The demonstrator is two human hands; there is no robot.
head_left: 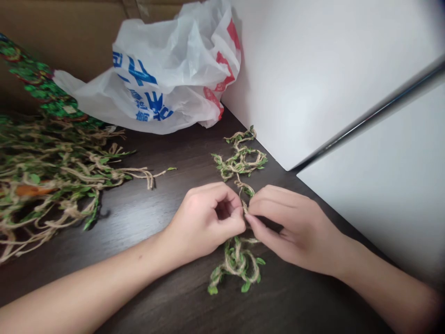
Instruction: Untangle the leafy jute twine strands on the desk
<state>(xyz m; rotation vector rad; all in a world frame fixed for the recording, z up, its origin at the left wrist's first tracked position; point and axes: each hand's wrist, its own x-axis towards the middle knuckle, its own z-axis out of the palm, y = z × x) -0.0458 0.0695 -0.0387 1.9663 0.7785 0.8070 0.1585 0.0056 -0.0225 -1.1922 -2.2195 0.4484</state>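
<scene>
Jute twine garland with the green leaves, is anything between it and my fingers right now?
Nothing visible stands in the way. Your left hand and right hand close directly on the tan jute twine garland with small green leaves from either side.

The view comes from 1 camera worn on the person's head, looking forward and down over a dark worktop point(167, 287) from just behind the hands. The left forearm point(86, 287) enters from the lower left corner and the right forearm point(385, 287) from the lower right. They meet at lower centre, where the left hand point(203, 222) and right hand point(295, 229) are near the lens, around a jute leaf garland point(236, 260). Farther off, a plastic bag point(163, 79) sits at upper centre, a white panel point(313, 79) fills the upper right, and cardboard point(59, 37) lines the upper left.
</scene>
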